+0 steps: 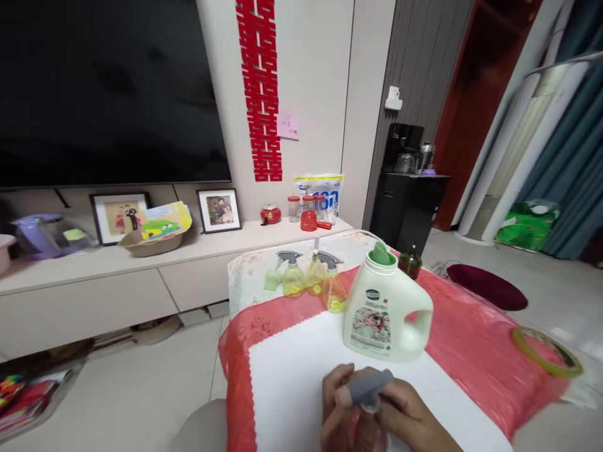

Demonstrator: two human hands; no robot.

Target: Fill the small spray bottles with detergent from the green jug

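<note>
One bottle [370, 427] is held in both hands, its grey head [371, 384] gripped by the curled fingers of the left hand [333, 405] and pinched near the collar by the right hand [406, 408]; whether it is screwed tight cannot be told. Beyond the fingers, three sprayers [315, 276] are set out with heads on, so the work is judged well along. Just past the fingertips, the jug [391, 314] is uncapped; "SilkGarden" is roughly read on its label. Farther off, 囍 is repeated down the red strip [262, 94]; the pink note [287, 126] cannot be read.
</note>
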